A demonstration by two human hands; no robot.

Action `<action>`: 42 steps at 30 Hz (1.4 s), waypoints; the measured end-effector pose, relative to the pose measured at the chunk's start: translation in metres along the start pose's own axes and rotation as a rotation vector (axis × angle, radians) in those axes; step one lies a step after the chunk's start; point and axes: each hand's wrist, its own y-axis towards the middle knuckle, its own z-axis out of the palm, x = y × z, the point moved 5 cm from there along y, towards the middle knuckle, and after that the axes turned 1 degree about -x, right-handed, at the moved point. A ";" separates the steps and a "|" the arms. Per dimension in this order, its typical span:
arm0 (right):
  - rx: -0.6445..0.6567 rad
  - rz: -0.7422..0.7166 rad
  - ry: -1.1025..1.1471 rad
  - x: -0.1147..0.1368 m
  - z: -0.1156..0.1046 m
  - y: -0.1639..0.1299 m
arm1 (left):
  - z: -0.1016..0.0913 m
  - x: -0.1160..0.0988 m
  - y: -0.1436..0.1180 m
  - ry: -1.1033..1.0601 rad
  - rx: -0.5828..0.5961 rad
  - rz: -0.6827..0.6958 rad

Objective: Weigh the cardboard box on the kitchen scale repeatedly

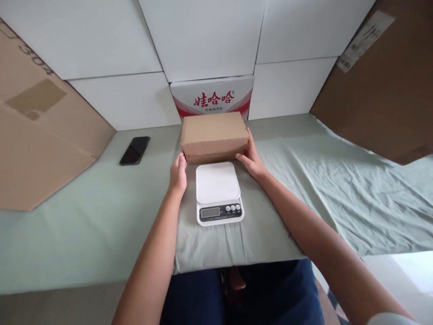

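A closed brown cardboard box [214,131] sits behind the kitchen scale, close to the printed carton at the back. My left hand [178,174] grips the box's near left corner, its fingers curled and partly hidden. On the opposite side, my right hand [251,157] holds the near right corner, thumb on the front face and fingers along the side. Between my forearms lies a white digital kitchen scale [217,185] with a bare weighing plate. Its small display looks blank, and several round buttons sit to the right of it.
A black smartphone [135,150] lies left of the box on the green cloth [101,216]. White boxes [206,36] and a carton with red lettering [216,95] form a wall behind. Large cardboard panels stand at the left [40,135] and right [382,85].
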 end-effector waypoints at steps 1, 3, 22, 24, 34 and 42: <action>-0.013 -0.025 -0.018 0.002 0.000 -0.002 | 0.000 -0.004 -0.002 0.010 0.010 0.033; -0.060 -0.080 -0.079 0.008 -0.002 -0.009 | 0.001 -0.014 -0.007 0.024 0.028 0.087; -0.094 -0.100 -0.156 0.035 -0.003 -0.133 | -0.032 -0.040 -0.158 0.041 -0.020 0.169; -0.101 -0.086 -0.170 0.035 -0.003 -0.132 | -0.032 -0.040 -0.159 0.041 -0.020 0.157; -0.111 -0.074 -0.194 0.037 -0.005 -0.126 | -0.031 -0.039 -0.157 0.003 0.006 0.086; -0.145 -0.114 -0.161 0.053 -0.005 -0.121 | -0.032 -0.048 -0.156 -0.054 -0.090 0.156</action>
